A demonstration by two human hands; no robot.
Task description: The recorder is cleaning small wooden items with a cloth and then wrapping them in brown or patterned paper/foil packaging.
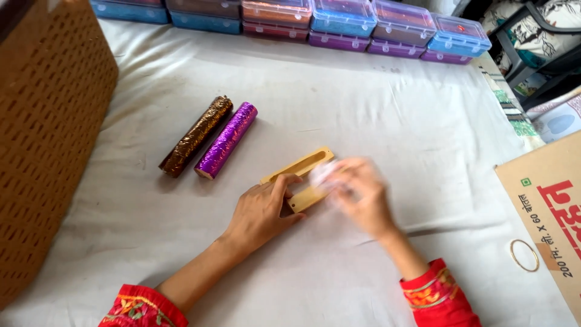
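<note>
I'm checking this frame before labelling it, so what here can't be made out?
- Right hand, head view: motion blur; the pale thing under its fingers is unreadable, and so is its grip.
- Wooden block: its near end is hidden by the left hand and the blur.
- Plastic boxes: cut off by the top edge; contents unclear.
- Cardboard box: cut off by the right edge.
- Woven basket: cut off at left.

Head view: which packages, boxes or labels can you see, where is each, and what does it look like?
Cardboard box: right edge, flat brown panel with red and dark print.
Plastic lidded boxes: row along the table's far edge, rectangular, blue, purple, orange.
Foil-wrapped rolls: left of the hands, one brown, one purple.
No screens or signs.
</note>
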